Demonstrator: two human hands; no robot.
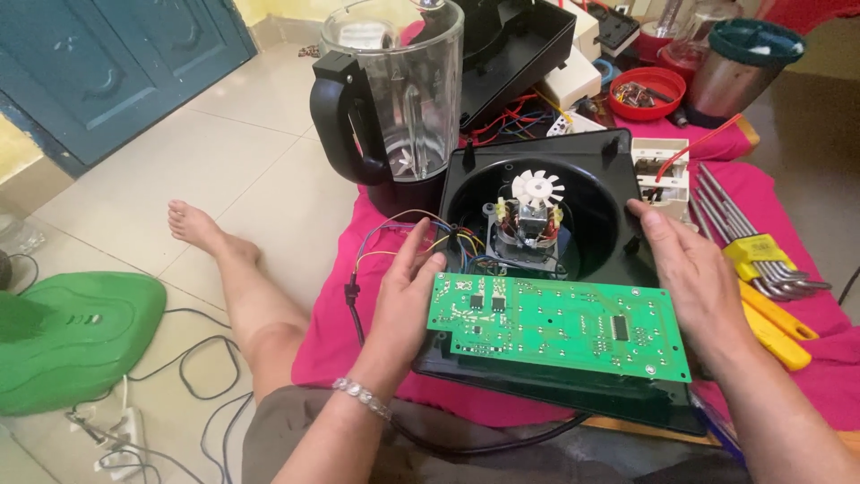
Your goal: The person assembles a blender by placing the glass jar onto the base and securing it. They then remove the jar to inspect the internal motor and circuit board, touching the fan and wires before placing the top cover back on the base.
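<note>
The blender base [546,224] lies on the cloth [331,341] on the floor [242,161], motor [527,220] inside it, circuit board [555,324] across its near edge. Left hand [403,291] at the board's left end, right hand [694,273] on the base's right side. Jug [394,90] far left; hex keys [752,242] right; bowl [647,91] far right.

Pale tiled floor [242,134] in daylight, a teal panelled door [116,63] beyond.

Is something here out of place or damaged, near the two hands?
Yes. The black plastic blender base lies opened, its motor with a white fan exposed. The green circuit board sits loose across its edge between the left hand and right hand, coloured wires trailing out.
</note>
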